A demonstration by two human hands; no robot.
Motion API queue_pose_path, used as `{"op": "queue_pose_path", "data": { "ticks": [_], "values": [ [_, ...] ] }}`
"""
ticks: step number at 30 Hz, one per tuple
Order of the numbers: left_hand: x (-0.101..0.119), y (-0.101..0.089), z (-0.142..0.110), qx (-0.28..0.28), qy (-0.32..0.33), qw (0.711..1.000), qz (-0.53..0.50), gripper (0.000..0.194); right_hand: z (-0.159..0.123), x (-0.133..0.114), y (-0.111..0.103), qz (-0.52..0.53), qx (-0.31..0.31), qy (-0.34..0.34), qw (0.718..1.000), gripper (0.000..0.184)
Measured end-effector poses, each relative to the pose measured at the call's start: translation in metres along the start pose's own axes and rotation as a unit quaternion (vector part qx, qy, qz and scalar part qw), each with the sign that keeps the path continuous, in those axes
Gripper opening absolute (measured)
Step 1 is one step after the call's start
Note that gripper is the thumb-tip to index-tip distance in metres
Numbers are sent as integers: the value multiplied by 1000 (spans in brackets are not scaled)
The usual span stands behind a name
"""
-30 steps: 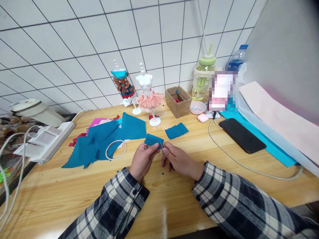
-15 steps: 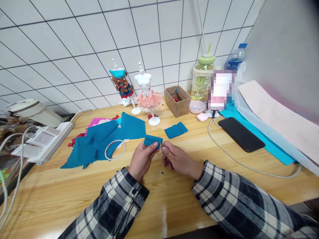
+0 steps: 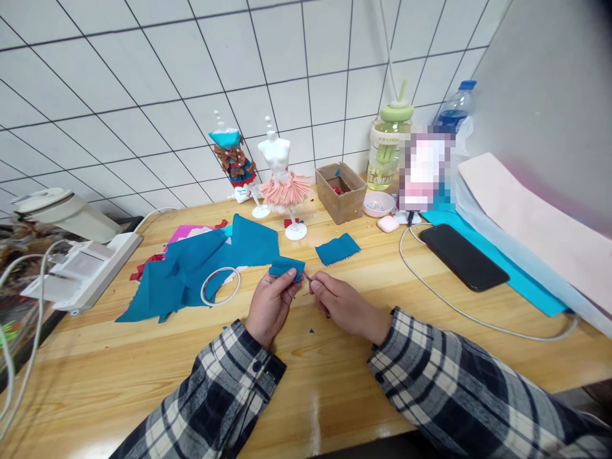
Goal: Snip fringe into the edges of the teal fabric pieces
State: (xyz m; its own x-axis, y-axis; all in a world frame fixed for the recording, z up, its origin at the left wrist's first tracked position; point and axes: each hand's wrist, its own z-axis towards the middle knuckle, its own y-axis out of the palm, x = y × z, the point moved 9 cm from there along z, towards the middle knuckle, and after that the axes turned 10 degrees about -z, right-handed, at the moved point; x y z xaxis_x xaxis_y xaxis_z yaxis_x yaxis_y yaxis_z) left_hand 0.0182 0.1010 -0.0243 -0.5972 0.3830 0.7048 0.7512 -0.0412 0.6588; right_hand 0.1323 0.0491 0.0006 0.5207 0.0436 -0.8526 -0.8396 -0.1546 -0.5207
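My left hand (image 3: 274, 301) pinches a folded strip of blue crepe paper (image 3: 283, 264) between thumb and fingers. Closed around small scissors (image 3: 307, 277), my right hand (image 3: 337, 299) is just right of the strip; the slim metal blades point at its right end. Fingers hide most of the scissors. Beyond the hands lies another blue crepe piece (image 3: 338, 249) with a fringed lower edge. A larger heap of blue crepe paper (image 3: 191, 271) spreads to the left, with a white ring (image 3: 206, 298) on it. Tiny blue scraps dot the tabletop below the hands.
At the back stand a mini mannequin in a pink ruffled skirt (image 3: 285, 190), a dressed one (image 3: 232, 156), a cardboard box (image 3: 342, 204), a pink bowl (image 3: 379, 205) and a green-lidded bottle (image 3: 385, 153). Rightward lie a black phone (image 3: 463, 257) and a cable; leftward, a power strip (image 3: 102, 268).
My left hand has shifted the blue strip slightly left, away from my right hand. The scissors show more of their blades now, outside the strip's edge.
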Motion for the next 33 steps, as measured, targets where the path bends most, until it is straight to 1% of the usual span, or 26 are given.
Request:
{"op": "queue_pose_path", "data": {
  "ticks": [3, 8, 14, 19, 26, 33],
  "values": [
    [1, 0, 0, 7, 7, 1000, -6, 17, 0, 3, -10, -49, 38, 8, 998, 30],
    [2, 7, -2, -12, 0, 1000, 4, 19, 2, 6, -8, -49, 10, 6, 999, 31],
    [0, 12, -4, -39, -8, 999, 16, 18, 3, 6, -7, -21, 9, -6, 1000, 32],
    [0, 12, -4, -39, -11, 999, 18, 17, 4, 8, -7, 2, 7, -6, 1000, 33],
    [0, 12, -4, -35, -10, 999, 22, 18, 4, 7, -7, 2, 2, -7, 1000, 30],
    [0, 13, -4, -47, -7, 998, 28, 21, 4, 6, -6, 3, -6, -4, 1000, 28]
  ]
}}
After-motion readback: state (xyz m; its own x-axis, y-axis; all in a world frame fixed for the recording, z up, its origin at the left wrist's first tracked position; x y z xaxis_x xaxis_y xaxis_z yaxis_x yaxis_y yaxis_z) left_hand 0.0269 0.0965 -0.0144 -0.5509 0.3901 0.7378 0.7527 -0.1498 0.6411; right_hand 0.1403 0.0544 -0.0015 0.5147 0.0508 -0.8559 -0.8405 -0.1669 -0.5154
